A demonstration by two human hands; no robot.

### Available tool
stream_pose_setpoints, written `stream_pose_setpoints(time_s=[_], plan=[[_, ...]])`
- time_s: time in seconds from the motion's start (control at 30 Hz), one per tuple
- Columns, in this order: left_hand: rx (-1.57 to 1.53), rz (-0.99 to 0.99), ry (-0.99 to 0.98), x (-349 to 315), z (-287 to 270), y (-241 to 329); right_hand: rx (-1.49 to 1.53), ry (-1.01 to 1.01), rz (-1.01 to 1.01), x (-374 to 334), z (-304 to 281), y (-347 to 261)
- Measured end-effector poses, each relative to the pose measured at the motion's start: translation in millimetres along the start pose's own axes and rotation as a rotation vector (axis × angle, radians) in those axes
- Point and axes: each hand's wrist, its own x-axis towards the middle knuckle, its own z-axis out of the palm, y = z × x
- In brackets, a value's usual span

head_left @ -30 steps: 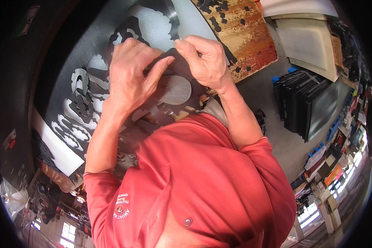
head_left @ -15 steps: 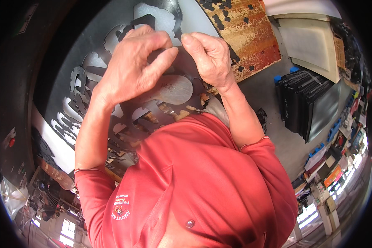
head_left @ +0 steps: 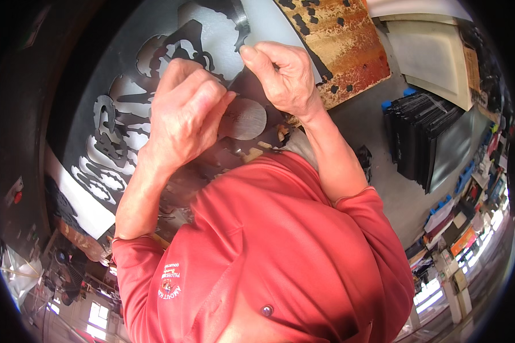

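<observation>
red shirt [head_left: 286, 240] cut off at bottom, metal plate [head_left: 247, 120] above shirt partly hidden by left hand [head_left: 184, 108], clutter [head_left: 459, 223] right of shirt too small to tell

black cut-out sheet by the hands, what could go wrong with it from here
The narrow strips between the holes in the black sheet could tear if the left hand or right hand pulls hard. The small black pieces on the brown board might get knocked and mix with it.
</observation>
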Motion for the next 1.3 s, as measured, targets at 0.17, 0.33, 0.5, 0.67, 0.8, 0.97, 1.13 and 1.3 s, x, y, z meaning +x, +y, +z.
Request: stream_pose_setpoints(time_s=[0.17,0.33,0.5,0.67,0.8,0.97,1.13,1.3], plan=[[-0.026,-0.147,-0.047,7.2,-2.4,-5.5,0.026,0.032,0.009,0.0,-0.4,1.2],[-0.017,-0.258,-0.048,16.1,5.2,-12.7,0.003,0.037,0.084,-0.2,-1.5,0.8],[-0.150,-0.223,0.081,22.6,15.3,-17.4,0.027,0.082,0.069,-0.6,-1.2,1.9],[-0.149,-0.413,-0.208,33.8,-6.8,-19.6,-0.008,-0.002,0.107,2.5,-5.8,3.5],[-0.357,-0.495,-0.402,47.9,-14.7,-31.2,0.053,0.001,0.174,4.5,-8.1,5.2],[-0.251,-0.240,0.138,47.2,-0.9,-25.4,0.509,0.125,0.283,-3.8,-11.4,3.5],[-0.524,-0.876,0.153,15.5,-18.3,-1.7,0.581,0.186,0.319,-13.2,-10.9,-3.0],[-0.158,-0.616,-0.037,3.6,-6.6,10.7,0.832,0.313,0.443,-13.7,1.1,-11.9]])
